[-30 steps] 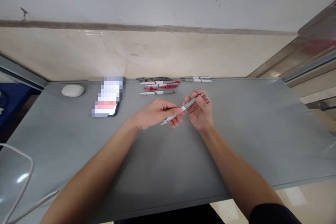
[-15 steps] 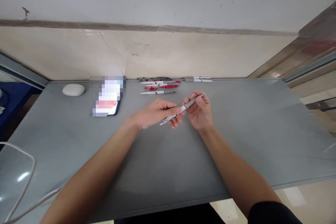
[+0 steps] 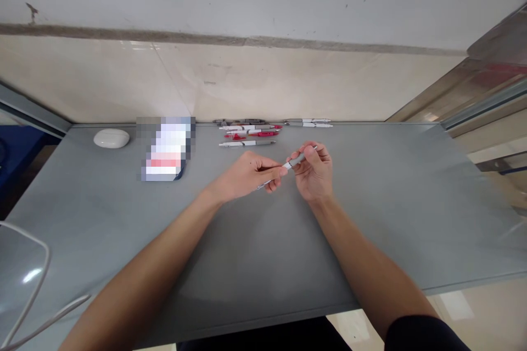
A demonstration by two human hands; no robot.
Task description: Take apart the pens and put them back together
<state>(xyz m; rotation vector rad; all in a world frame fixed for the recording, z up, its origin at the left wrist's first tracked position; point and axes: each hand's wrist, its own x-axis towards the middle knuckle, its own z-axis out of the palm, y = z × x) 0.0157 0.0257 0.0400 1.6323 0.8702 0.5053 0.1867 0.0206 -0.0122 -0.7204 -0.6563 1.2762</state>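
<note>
Both my hands meet over the middle of the grey table (image 3: 370,219) and share one grey and white pen (image 3: 293,162). My left hand (image 3: 247,175) pinches its white end between thumb and fingers, and the lower tip pokes out below that hand. My right hand (image 3: 315,173) is closed round the grey grip end. The pen is held a little above the tabletop, slanting up to the right.
Several pens (image 3: 247,132), red and grey, lie in a row by the wall, with two more pens (image 3: 308,122) to their right. A blurred phone (image 3: 164,148) and a white earbud case (image 3: 111,137) sit at the back left. A white cable (image 3: 28,285) curls at the near left edge.
My hands have drawn slightly closer together along the pen, so less of it shows between them. Nothing on the table has moved.
</note>
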